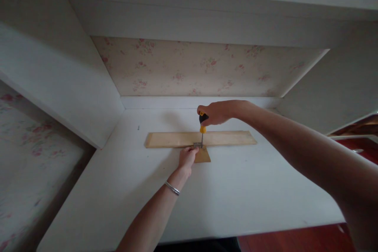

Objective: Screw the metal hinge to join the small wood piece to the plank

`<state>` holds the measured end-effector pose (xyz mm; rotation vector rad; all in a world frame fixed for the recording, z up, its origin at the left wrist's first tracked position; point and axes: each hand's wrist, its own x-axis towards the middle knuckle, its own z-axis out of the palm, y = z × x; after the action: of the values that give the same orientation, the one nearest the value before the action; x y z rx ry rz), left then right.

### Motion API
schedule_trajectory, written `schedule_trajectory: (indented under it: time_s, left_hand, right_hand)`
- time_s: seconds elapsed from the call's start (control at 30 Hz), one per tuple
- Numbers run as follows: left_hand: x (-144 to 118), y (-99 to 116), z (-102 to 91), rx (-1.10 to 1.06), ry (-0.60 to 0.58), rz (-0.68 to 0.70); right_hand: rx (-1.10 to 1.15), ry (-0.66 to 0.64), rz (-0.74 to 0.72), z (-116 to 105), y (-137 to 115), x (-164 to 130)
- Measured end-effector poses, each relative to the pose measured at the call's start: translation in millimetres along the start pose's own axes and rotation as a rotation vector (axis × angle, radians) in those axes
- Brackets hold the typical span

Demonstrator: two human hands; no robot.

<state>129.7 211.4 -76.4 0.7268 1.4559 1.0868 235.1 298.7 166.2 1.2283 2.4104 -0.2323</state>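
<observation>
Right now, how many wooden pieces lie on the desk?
2: a long strip across the desk's middle, and a smaller piece against its near edge, partly behind the left hand.

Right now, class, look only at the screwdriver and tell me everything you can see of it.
The screwdriver has a black and yellow handle, plastic by the look of it, and a thin grey metal shaft. It stands upright, tip down on a small metal bracket at the near edge of the long wooden board. The right hand wraps the top of the handle from above, hiding part of it. The left hand rests by the bracket, not touching the shaft as far as can be seen.
</observation>
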Motion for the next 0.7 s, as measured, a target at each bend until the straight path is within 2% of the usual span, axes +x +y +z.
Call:
schedule_trajectory:
  time_s: [0.13,0.2,0.27,0.33,0.4,0.53,0.6,0.7]
  left_hand:
    - [1.2,0.7,-0.5,0.058,-0.007,-0.005]
    - [2.2,-0.1,-0.8,0.083,-0.008,0.000]
    - [3.5,-1.6,-0.9,0.106,-0.014,0.008]
    - [4.9,-3.3,-1.0,0.123,-0.021,0.014]
    - [6.0,-4.6,-1.0,0.135,-0.025,0.018]
    - [6.8,-5.3,-0.9,0.152,-0.012,0.027]
    - [7.0,-5.4,-0.9,0.162,-0.005,0.031]
    - [7.7,-6.1,-1.0,0.181,-0.005,0.038]
  right_hand:
    - [-0.092,-0.053,0.117,1.6,0.1,1.9]
    - [-0.111,-0.028,0.145,1.2,-0.6,1.5]
    - [-0.054,-0.001,0.080,1.2,-0.9,-0.2]
    - [0.032,-0.037,-0.002,2.0,-1.7,-2.0]
    - [0.033,-0.080,0.011,3.4,-3.5,-2.4]
    - [-0.146,0.059,0.140,6.0,-7.1,-0.6]
    - [-0.095,0.067,0.086,6.7,-6.3,-0.8]
    - [-0.013,-0.008,-0.013,7.3,-5.2,-2.6]
